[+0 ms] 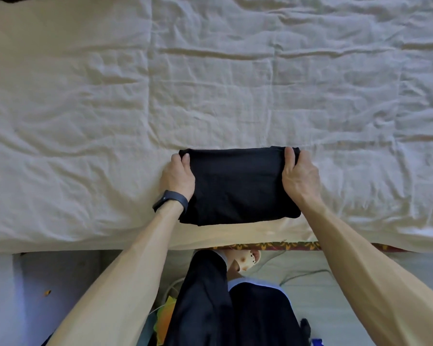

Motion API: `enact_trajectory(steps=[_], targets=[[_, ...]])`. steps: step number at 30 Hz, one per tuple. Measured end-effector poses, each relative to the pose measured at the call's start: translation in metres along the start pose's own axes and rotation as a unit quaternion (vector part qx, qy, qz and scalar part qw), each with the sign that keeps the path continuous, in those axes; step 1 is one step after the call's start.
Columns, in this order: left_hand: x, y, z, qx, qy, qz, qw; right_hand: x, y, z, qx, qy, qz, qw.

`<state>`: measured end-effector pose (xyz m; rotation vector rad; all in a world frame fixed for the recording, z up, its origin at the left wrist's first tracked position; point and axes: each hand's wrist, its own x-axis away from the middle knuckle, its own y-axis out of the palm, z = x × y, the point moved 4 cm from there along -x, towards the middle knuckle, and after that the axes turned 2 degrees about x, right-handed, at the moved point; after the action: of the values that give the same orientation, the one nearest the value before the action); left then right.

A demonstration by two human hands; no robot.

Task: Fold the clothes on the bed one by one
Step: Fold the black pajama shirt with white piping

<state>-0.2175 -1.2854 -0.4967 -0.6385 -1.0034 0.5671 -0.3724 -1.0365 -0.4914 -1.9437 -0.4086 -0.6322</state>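
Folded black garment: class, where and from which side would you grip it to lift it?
Probably its two short ends, from either side, where the left hand and right hand grip: the black garment lies wide and flat, so end support should hold layers together.

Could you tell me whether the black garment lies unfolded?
No, the black garment is a folded rectangle, its ends held by the left hand and right hand.

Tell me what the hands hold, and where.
Both grip the folded black garment: the left hand at its left end, the right hand at its right end.
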Motion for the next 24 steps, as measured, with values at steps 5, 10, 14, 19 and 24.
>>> enact_trajectory(steps=[5,10,14,19,24], targets=[[-0.008,0.002,0.002,-0.066,-0.019,0.005,0.998,-0.009,0.008,-0.003,0.055,0.018,0.012,0.998],[0.004,-0.001,0.007,-0.01,-0.048,0.039,0.998,-0.008,0.004,-0.003,0.023,0.017,0.057,0.998],[0.033,0.003,0.001,0.038,-0.033,0.064,0.997,-0.005,-0.009,0.009,-0.041,0.065,0.028,0.997],[0.04,0.005,-0.015,0.17,-0.163,-0.02,0.972,0.001,-0.012,0.022,-0.216,0.107,-0.149,0.959],[0.011,0.011,-0.031,0.234,-0.201,-0.115,0.944,-0.012,-0.009,0.019,-0.229,0.089,-0.176,0.953]])
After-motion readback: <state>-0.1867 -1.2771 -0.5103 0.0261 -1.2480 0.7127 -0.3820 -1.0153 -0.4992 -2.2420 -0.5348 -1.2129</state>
